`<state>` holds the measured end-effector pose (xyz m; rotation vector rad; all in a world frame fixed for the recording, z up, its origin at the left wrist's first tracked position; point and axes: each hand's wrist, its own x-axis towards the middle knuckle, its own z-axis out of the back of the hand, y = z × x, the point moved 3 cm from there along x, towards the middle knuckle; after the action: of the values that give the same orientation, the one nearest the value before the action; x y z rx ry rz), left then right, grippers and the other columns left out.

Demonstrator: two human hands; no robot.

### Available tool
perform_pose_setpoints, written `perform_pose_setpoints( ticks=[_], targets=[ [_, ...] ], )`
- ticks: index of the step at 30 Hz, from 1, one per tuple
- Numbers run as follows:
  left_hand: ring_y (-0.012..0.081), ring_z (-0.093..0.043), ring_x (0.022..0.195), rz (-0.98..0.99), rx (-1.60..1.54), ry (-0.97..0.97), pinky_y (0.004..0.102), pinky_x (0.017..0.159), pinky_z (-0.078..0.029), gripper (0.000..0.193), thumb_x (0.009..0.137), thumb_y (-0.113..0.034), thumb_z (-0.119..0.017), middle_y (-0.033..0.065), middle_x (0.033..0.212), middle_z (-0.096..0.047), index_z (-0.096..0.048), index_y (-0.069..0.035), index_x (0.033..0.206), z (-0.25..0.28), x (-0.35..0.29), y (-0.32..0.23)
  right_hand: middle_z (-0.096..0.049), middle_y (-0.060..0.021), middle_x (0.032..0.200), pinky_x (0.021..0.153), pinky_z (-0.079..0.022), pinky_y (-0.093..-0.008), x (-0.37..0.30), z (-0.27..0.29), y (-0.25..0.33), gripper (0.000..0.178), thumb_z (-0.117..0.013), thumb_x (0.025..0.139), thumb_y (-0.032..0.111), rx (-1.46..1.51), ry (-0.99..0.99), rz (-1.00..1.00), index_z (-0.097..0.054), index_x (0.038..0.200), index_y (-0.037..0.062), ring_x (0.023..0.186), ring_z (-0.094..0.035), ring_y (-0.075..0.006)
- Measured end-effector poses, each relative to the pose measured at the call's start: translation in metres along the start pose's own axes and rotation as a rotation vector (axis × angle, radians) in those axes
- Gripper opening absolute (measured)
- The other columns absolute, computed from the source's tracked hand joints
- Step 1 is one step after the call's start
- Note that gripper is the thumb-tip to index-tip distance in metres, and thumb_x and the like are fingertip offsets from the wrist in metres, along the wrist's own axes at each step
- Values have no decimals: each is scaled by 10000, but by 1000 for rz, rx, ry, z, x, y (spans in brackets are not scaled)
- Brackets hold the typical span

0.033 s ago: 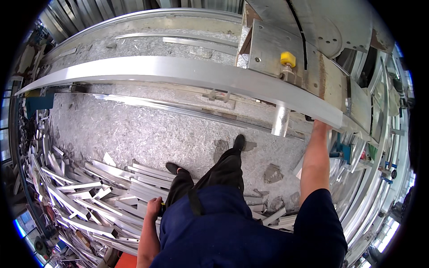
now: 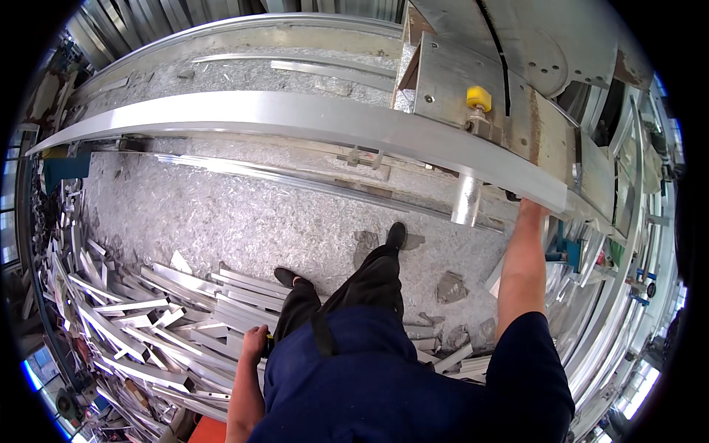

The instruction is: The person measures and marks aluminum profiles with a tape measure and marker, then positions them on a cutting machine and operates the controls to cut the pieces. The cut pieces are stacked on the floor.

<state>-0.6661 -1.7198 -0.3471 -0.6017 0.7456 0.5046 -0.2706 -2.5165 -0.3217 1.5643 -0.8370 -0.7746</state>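
Observation:
A long, flat silver metal bar (image 2: pixel 295 118) stretches from the far left across to the saw-like machine's steel table on the right. My right hand (image 2: pixel 532 210) reaches under the bar's right end, where the metal hides its fingers. Down by my left hip, my left hand (image 2: pixel 255 342) is closed around a small black and yellow thing (image 2: pixel 269 344), mostly hidden by the fingers and my shirt. Near the bar's right part stand a yellow knob (image 2: pixel 478 98) on a metal clamp and a shiny cylinder (image 2: pixel 466 199) below the bar's edge.
Offcuts of metal profile (image 2: pixel 148 325) lie heaped behind me at the left. The machine table (image 2: pixel 458 81) with its dark slot fills the upper right. Thin strips (image 2: pixel 332 72) rest beyond the bar. Shavings cover the floor (image 2: pixel 221 192) around my shoes.

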Motion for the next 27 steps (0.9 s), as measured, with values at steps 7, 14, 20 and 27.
perform_pose_setpoints(
  ticks=[7, 14, 20, 27],
  targets=[
    [269, -663, 747, 145, -223, -19, 369, 687, -514, 332, 863, -277, -551, 179, 837, -692, -695, 20, 895, -6, -1, 7, -599, -64, 1257, 986, -451, -475, 7, -1, -3, 390, -601, 918, 349, 4, -18, -22, -573, 1227, 113, 1210, -537, -262],
    [237, -652, 733, 284, -364, -10, 353, 686, -509, 394, 847, -302, -563, 168, 800, -691, -698, 62, 911, 5, -2, -25, -603, -52, 1258, 991, -437, -475, 10, 29, -5, 391, -597, 915, 372, -3, -171, -116, -589, 1215, 122, 1222, -528, -253],
    [243, -657, 734, 152, -348, -11, 360, 688, -512, 401, 840, -312, -567, 180, 793, -686, -696, 60, 917, -4, 22, -22, -635, -54, 843, 614, -470, -315, -68, 76, -12, 200, -549, 954, 298, -98, -172, -102, -570, 990, 103, 757, -607, -169],
    [231, -654, 734, 70, -438, -40, 375, 678, -500, 380, 844, -300, -580, 169, 788, -683, -686, 61, 897, 8, 56, -33, -676, -64, 862, 682, -524, -304, -368, -14, 42, 170, -696, 883, 156, -607, 868, 26, -587, 986, 77, 775, -660, -181]
  ],
)
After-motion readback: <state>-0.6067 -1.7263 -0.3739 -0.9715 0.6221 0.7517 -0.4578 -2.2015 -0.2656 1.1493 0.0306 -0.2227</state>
